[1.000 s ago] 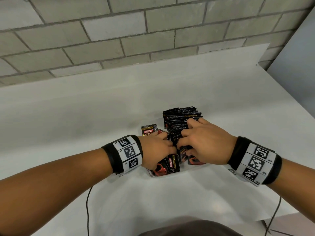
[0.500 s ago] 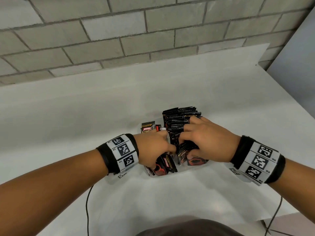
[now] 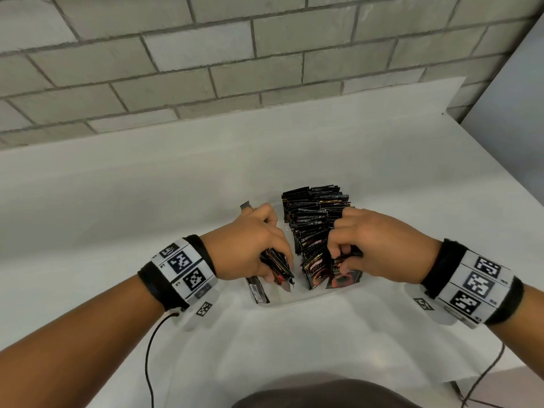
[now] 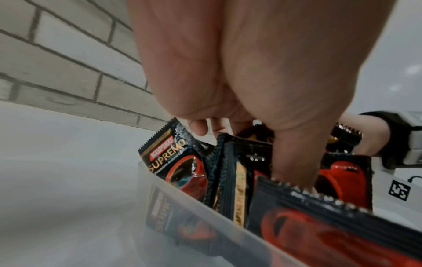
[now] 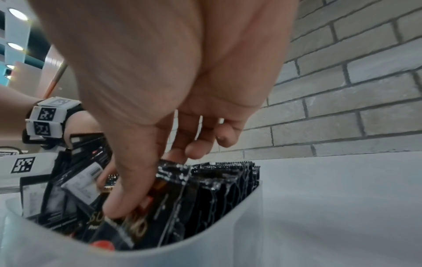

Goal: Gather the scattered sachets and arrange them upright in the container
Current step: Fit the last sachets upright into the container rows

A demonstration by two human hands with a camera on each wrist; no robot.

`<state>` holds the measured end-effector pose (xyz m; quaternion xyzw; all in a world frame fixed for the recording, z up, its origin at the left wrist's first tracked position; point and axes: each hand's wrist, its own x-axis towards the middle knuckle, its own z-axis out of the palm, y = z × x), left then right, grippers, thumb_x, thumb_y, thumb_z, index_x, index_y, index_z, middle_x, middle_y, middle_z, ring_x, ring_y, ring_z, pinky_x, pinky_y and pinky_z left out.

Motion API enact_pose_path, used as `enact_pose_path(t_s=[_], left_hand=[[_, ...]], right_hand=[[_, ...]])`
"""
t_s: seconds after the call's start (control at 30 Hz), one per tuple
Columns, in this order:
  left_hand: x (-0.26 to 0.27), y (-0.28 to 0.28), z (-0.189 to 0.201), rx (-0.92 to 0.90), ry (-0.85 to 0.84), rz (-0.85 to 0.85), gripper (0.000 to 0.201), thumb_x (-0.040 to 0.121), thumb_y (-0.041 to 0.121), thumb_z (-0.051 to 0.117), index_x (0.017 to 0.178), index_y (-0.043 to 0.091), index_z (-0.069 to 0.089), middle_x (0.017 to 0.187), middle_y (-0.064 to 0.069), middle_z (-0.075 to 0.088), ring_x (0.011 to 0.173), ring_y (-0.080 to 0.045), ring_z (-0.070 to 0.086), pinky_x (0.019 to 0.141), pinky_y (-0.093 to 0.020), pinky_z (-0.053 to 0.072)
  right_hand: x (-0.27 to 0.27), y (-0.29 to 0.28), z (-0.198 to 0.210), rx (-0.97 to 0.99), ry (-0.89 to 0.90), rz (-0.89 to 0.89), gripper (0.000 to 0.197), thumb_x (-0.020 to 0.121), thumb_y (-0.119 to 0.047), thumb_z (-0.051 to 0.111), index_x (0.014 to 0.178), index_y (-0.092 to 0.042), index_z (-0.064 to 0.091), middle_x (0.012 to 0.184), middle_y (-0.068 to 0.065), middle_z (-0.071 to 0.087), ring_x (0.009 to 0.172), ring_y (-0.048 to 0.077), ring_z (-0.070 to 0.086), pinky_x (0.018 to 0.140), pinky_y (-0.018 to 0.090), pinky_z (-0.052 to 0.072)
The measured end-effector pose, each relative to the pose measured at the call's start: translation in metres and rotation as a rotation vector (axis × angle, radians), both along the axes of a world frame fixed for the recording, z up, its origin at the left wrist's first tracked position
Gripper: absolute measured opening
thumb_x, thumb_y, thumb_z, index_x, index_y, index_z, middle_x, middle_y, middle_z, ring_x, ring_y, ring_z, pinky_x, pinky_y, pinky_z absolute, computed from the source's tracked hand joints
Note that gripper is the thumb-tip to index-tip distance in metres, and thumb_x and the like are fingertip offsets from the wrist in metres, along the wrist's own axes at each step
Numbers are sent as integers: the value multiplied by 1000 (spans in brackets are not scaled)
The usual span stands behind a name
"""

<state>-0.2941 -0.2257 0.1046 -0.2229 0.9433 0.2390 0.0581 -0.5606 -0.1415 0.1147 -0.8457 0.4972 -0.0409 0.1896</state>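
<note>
The container (image 3: 297, 300) is a translucent plastic tub with soft rounded corners, standing near the front edge of the white counter (image 3: 117, 201); the sachets (image 3: 315, 213) in it are thin, glossy black foil with serrated ends. The left hand (image 3: 250, 245) grips a small bundle of sachets (image 3: 278, 265) at the tub's left side; the right hand (image 3: 371, 242) pinches the front sachets (image 3: 341, 267) of the packed upright row. I think the slippery foil may slide from the fingers; also, if the right hand lets go too soon, the row can lean and fall into the gap, and a hard push could move the light tub.
</note>
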Motion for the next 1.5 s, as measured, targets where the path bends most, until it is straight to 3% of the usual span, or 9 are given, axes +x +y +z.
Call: enact_pose_path(t_s=[0.13,0.23,0.3,0.53,0.63,0.77,1.07,1.37,1.5], left_hand=[[4,-1,3,67,81,51,35,77,37,87,109,42,75,97,27,66,128,-4,37,106,-35,25],[3,2,3,206,103,60,35,79,27,87,111,35,74,106,21,67,113,-2,58,100,-29,44],[2,5,3,267,113,68,34,82,25,86,113,32,73,111,19,67,107,-2,62,98,-30,49],[3,7,7,391,196,193,36,87,24,83,117,33,67,107,13,75,99,-10,72,91,-43,57],[4,8,9,464,334,281,38,85,16,83,117,27,65,106,5,76,96,-18,74,92,-46,58],[8,6,11,595,534,426,40,82,6,83,117,16,65,105,-2,77,96,-17,73,89,-31,57],[18,3,12,648,752,636,41,79,12,79,117,8,65,101,-2,76,96,-17,72,85,-32,58],[17,1,8,798,899,847,50,77,16,87,121,10,65,113,-13,76,105,-33,73,90,-46,56],[19,-1,10,861,993,927,51,82,6,74,130,1,59,118,-22,72,107,-38,71,90,-50,57]], right_hand=[[-4,2,1,76,-50,-34,22,79,-17,81,92,-33,73,84,-17,58,83,3,53,73,28,48],[-9,-1,5,110,-10,-50,22,80,-14,80,92,-32,74,78,-22,53,76,-9,52,67,10,38],[-9,-3,9,113,34,-42,21,81,-15,79,93,-31,74,77,-25,50,75,-11,49,66,8,35],[3,0,8,116,178,-28,45,70,-25,81,100,-36,49,87,-26,37,84,3,38,64,29,37],[2,-1,13,161,156,-70,60,64,-35,87,109,-40,47,94,-26,38,84,3,43,66,32,46],[0,-1,15,182,153,-85,61,64,-43,87,112,-40,49,95,-22,39,84,5,47,70,33,49],[-6,0,19,206,21,-93,59,59,-60,86,106,-45,53,96,-21,48,87,0,51,73,31,50],[-7,0,12,222,67,-94,28,71,-35,86,87,-36,63,84,-16,56,83,4,55,74,37,51],[-7,2,22,226,3,-134,46,58,-58,89,86,-37,59,83,-15,55,78,5,54,70,36,51]])
